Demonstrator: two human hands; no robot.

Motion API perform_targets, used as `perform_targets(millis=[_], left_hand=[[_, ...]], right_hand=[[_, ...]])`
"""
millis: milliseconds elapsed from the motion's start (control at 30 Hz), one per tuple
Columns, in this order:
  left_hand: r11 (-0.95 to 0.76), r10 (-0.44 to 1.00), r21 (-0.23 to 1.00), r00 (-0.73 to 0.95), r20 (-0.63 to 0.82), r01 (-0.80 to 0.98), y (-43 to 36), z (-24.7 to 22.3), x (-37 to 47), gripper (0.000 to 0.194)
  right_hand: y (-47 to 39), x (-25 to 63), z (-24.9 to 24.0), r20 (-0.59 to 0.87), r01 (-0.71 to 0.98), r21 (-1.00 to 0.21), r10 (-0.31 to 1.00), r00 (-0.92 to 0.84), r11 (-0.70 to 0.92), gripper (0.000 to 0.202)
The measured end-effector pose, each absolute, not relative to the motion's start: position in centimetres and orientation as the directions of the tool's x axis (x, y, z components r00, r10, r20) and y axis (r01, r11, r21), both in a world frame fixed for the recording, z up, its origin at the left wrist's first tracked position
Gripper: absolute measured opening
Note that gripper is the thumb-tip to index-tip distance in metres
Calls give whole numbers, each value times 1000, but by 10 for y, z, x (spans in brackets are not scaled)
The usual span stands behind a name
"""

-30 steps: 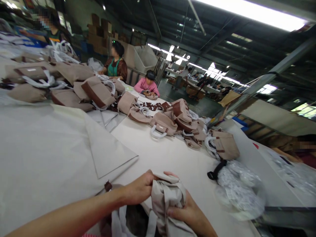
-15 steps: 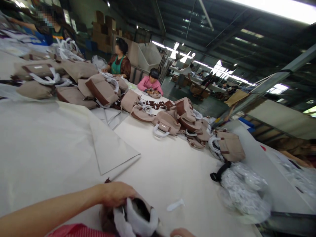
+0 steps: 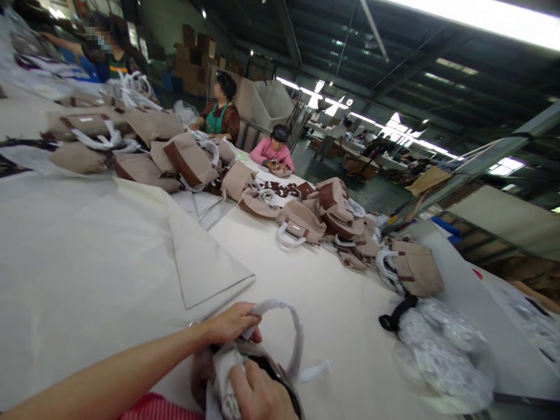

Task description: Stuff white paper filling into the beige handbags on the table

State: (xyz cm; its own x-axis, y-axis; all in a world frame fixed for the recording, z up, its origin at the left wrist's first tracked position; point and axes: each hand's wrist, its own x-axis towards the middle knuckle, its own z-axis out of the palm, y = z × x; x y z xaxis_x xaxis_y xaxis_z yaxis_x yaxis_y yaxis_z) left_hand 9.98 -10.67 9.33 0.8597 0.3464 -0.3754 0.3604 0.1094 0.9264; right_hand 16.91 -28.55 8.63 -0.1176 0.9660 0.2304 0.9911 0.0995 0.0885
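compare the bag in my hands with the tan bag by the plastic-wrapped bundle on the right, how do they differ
The bag in your hands is held open, mouth up, by the left hand and right hand; the tan bag lies closed and untouched on the table. Yours has its wrapped handle arching upright; the other's handles flop sideways. Both have white-wrapped handles.

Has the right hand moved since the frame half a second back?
Yes. The right hand was barely in view at the bottom edge; it has come up and to the left, onto the bag, nearer the folded cloth sheet's corner.
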Motion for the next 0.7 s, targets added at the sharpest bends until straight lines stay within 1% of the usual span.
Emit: perform_targets(millis=[33, 100, 167, 200, 233, 267, 333, 367, 400, 433, 500, 567, 633, 700], left_hand=[[115, 342, 921, 856, -388, 372, -104, 91, 101, 22], [99, 343, 916, 850, -399, 390, -98, 89, 104, 20], [39, 371, 916, 845, -384, 399, -95, 92, 105, 17], [-4, 403, 916, 839, -366, 401, -94, 95, 104, 16], [-46, 451, 915, 826, -338, 400, -94, 99, 101, 16], [-105, 510, 911, 808, -294, 398, -95, 104, 98, 19], [-293, 601, 860, 780, -173, 417, -97, 112, 84, 33], [-404, 601, 804, 789, -126, 436, -98, 115, 75, 38], [-517, 561, 730, 821, -105, 447, -100, 117, 64, 39], [-622, 492, 644, 862, -119, 444, -103, 117, 53, 37], [-766, 334, 509, 920, -207, 392, -110, 112, 31, 31], [-853, 255, 400, 936, -244, 336, -121, 104, 16, 32], [-897, 261, 309, 942, -211, 318, -133, 95, 11, 35], [-909, 302, 247, 939, -163, 336, -144, 88, 13, 38]], right_hand=[[-279, 164, 81, 177, 992, 54, 976, -124, 117, 35], [-265, 164, 74, -13, 991, -90, 995, -97, 96, 48], [-249, 173, 69, -229, 970, -241, 973, -17, -40, 63], [-242, 179, 67, -289, 949, -285, 956, 47, -133, 67], [-235, 185, 65, -304, 922, -322, 946, 115, -215, 68], [-230, 191, 63, -284, 883, -389, 946, 157, -263, 65], [-226, 199, 60, -203, 774, -586, 968, 149, -242, 51], [-226, 201, 60, -153, 698, -690, 981, 118, -191, 43], [-228, 203, 59, -106, 608, -782, 991, 86, -136, 36], [-230, 203, 60, -72, 521, -848, 995, 69, -98, 30], [-236, 203, 62, -63, 388, -917, 994, 91, -94, 29], [-240, 203, 64, -98, 302, -945, 988, 117, -129, 34], [-243, 203, 64, -142, 298, -939, 982, 126, -174, 38], [-244, 205, 59, -141, 292, -940, 980, 142, -178, 40]])
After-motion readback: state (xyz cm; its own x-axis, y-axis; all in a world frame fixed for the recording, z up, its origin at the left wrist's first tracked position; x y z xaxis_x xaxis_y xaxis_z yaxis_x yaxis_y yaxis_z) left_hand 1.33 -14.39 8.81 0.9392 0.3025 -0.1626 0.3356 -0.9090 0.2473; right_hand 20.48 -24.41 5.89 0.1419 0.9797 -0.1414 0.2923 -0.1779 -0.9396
